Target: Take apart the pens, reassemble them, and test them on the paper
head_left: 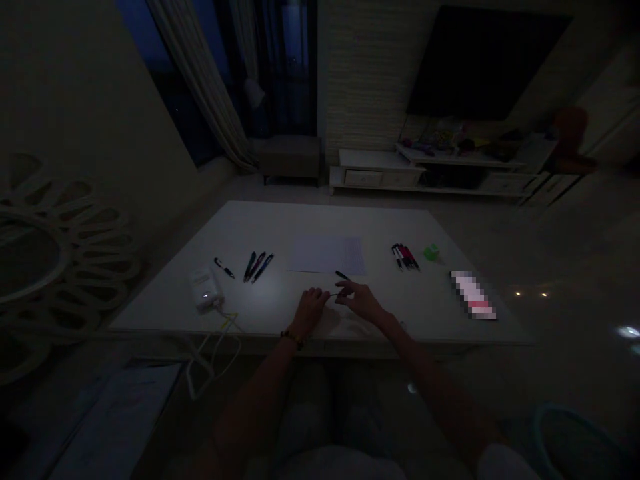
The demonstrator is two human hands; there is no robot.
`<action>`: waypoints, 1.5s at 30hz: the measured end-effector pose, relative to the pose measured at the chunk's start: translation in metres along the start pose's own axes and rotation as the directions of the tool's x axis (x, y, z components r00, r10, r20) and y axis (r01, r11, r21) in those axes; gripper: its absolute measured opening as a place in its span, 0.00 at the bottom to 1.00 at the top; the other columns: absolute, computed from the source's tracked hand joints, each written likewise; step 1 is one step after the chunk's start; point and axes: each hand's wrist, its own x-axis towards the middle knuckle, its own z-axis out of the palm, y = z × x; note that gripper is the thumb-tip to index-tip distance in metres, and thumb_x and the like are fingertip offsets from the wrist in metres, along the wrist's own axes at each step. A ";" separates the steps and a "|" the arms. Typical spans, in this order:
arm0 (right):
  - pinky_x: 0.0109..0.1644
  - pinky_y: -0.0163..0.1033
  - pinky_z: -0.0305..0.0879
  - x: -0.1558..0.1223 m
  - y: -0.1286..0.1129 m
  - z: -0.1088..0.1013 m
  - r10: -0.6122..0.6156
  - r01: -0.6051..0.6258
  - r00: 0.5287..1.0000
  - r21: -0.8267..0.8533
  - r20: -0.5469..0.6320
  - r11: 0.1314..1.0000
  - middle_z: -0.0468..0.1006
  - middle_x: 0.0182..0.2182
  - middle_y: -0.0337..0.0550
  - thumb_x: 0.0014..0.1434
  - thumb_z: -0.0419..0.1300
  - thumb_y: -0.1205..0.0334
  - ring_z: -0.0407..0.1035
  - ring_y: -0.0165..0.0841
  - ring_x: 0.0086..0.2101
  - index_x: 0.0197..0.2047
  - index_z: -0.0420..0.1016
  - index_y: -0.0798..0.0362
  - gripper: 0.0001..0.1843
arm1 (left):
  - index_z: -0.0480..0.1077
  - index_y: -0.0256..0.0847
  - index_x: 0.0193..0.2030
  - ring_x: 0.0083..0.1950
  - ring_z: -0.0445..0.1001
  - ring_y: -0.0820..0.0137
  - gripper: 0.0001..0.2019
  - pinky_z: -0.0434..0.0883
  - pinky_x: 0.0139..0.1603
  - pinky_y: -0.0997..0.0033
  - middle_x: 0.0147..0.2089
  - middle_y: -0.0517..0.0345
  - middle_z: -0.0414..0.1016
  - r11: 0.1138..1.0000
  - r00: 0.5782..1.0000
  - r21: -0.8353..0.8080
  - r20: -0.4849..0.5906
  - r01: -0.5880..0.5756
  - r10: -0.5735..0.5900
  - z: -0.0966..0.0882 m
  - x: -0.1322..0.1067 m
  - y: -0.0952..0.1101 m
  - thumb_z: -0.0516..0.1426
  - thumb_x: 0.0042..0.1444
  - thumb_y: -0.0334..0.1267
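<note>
Our right hand (361,301), low in the middle of the frame, pinches a thin dark rod (336,294), its fingertips nearly closed on it. Our left hand (311,310), with a beaded bracelet (291,339) at the wrist, is curled just beside the rod's other end; we cannot tell whether it touches. A short black pen part (342,275) lies just above on the white table (300,223). A sheet of paper (327,255) lies at upper centre, with pens (257,267) to its left and more pens (405,257) to its right, beside a green cube (431,252).
</note>
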 end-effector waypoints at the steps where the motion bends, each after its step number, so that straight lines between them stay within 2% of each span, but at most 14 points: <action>1: 0.37 0.37 0.63 -0.001 0.006 -0.003 0.022 -0.022 1.000 -0.009 -0.014 1.000 0.77 0.31 0.39 0.52 0.60 0.60 0.70 0.31 0.31 0.45 0.73 0.50 0.15 | 0.66 0.43 0.44 0.42 0.64 0.64 0.10 0.62 0.43 0.62 0.39 0.53 0.67 0.999 0.999 -0.021 -0.020 0.026 -0.027 0.001 0.000 -0.001 0.47 0.59 0.29; 3: 0.39 0.38 0.63 0.000 0.021 -0.006 0.059 -0.068 0.993 -0.093 -0.099 0.993 0.76 0.31 0.41 0.52 0.61 0.61 0.68 0.32 0.32 0.42 0.75 0.51 0.13 | 0.65 0.41 0.43 0.41 0.64 0.65 0.10 0.63 0.43 0.62 0.38 0.53 0.67 0.993 0.991 -0.087 -0.099 0.082 -0.090 0.005 -0.001 -0.005 0.46 0.60 0.29; 5: 0.42 0.40 0.62 0.002 0.037 -0.005 0.056 -0.093 0.983 -0.213 -0.176 0.973 0.74 0.32 0.43 0.52 0.61 0.62 0.67 0.33 0.35 0.39 0.76 0.51 0.10 | 0.65 0.40 0.44 0.40 0.65 0.65 0.11 0.64 0.43 0.62 0.37 0.53 0.67 0.976 0.965 -0.179 -0.209 0.123 -0.160 0.009 -0.001 -0.008 0.43 0.62 0.31; 9: 0.44 0.40 0.60 0.017 0.054 0.011 0.058 -0.132 0.978 -0.377 -0.200 0.917 0.72 0.35 0.46 0.52 0.61 0.64 0.65 0.36 0.38 0.38 0.77 0.51 0.09 | 0.63 0.40 0.46 0.42 0.66 0.67 0.12 0.65 0.45 0.63 0.40 0.52 0.68 0.920 0.862 -0.348 -0.394 0.181 -0.319 0.014 -0.004 -0.014 0.41 0.64 0.35; 11: 0.43 0.39 0.60 0.026 0.054 0.020 0.067 -0.142 0.980 -0.417 -0.190 0.898 0.71 0.35 0.47 0.53 0.61 0.63 0.65 0.35 0.38 0.37 0.78 0.52 0.08 | 0.63 0.40 0.47 0.43 0.66 0.67 0.12 0.66 0.45 0.63 0.41 0.52 0.68 0.907 0.836 -0.383 -0.427 0.176 -0.343 0.014 -0.005 -0.014 0.41 0.64 0.36; 13: 0.43 0.38 0.59 0.034 0.051 0.026 0.075 -0.147 0.981 -0.435 -0.178 0.888 0.72 0.34 0.48 0.54 0.60 0.64 0.65 0.35 0.37 0.35 0.77 0.53 0.06 | 0.63 0.40 0.47 0.43 0.66 0.66 0.13 0.65 0.45 0.63 0.39 0.52 0.68 0.918 0.849 -0.360 -0.423 0.165 -0.318 0.013 -0.005 -0.014 0.41 0.64 0.36; 17: 0.43 0.37 0.59 0.039 0.044 0.028 0.119 -0.175 0.978 -0.372 -0.169 0.911 0.74 0.34 0.49 0.53 0.59 0.67 0.66 0.35 0.38 0.31 0.76 0.55 0.04 | 0.65 0.41 0.45 0.40 0.65 0.65 0.12 0.64 0.43 0.63 0.36 0.53 0.67 0.962 0.915 -0.207 -0.323 0.180 -0.241 0.010 -0.003 -0.011 0.42 0.63 0.35; 20: 0.39 0.36 0.61 0.029 0.036 0.022 0.163 -0.181 0.978 -0.150 -0.128 0.972 0.76 0.31 0.44 0.55 0.55 0.67 0.69 0.32 0.34 0.35 0.74 0.55 0.06 | 0.65 0.42 0.45 0.40 0.64 0.65 0.11 0.62 0.42 0.63 0.37 0.53 0.66 0.982 0.955 -0.096 -0.238 0.160 -0.179 0.007 -0.002 -0.008 0.44 0.62 0.33; 23: 0.37 0.35 0.63 0.013 0.024 0.012 0.152 -0.147 0.977 0.046 -0.149 0.988 0.77 0.30 0.40 0.56 0.55 0.63 0.70 0.30 0.31 0.38 0.73 0.53 0.08 | 0.64 0.41 0.45 0.40 0.63 0.64 0.11 0.61 0.42 0.63 0.37 0.52 0.66 0.993 0.978 -0.020 -0.174 0.117 -0.119 0.005 -0.001 -0.005 0.44 0.61 0.31; 26: 0.37 0.36 0.63 0.002 0.012 0.003 0.103 -0.088 0.975 0.085 -0.195 0.992 0.78 0.34 0.42 0.55 0.55 0.59 0.70 0.31 0.33 0.37 0.75 0.52 0.10 | 0.64 0.42 0.46 0.40 0.63 0.64 0.10 0.61 0.42 0.63 0.38 0.53 0.66 0.995 0.988 0.030 -0.130 0.092 -0.087 0.002 -0.001 -0.003 0.46 0.61 0.31; 31: 0.35 0.36 0.63 0.001 0.003 0.001 0.020 -0.011 0.987 0.060 -0.161 0.998 0.78 0.33 0.43 0.55 0.56 0.58 0.70 0.31 0.33 0.35 0.76 0.52 0.10 | 0.63 0.42 0.48 0.41 0.62 0.65 0.11 0.61 0.42 0.64 0.38 0.53 0.65 0.995 0.994 0.079 -0.094 0.061 -0.053 0.000 -0.001 -0.002 0.47 0.60 0.31; 38: 0.35 0.36 0.63 0.004 0.001 0.007 -0.009 0.013 0.992 0.034 -0.124 0.999 0.78 0.31 0.42 0.56 0.56 0.58 0.69 0.31 0.31 0.35 0.76 0.52 0.10 | 0.63 0.42 0.48 0.40 0.62 0.64 0.11 0.61 0.41 0.64 0.38 0.53 0.65 0.995 0.995 0.092 -0.096 0.046 -0.037 0.000 -0.002 -0.002 0.48 0.60 0.31; 45: 0.36 0.36 0.63 0.004 -0.001 0.005 -0.003 0.010 0.989 0.052 -0.145 0.999 0.77 0.32 0.43 0.56 0.56 0.60 0.69 0.31 0.32 0.35 0.75 0.53 0.09 | 0.63 0.42 0.49 0.41 0.62 0.64 0.12 0.61 0.42 0.63 0.39 0.53 0.65 0.993 0.995 0.100 -0.082 0.056 -0.048 0.000 -0.002 -0.002 0.47 0.59 0.30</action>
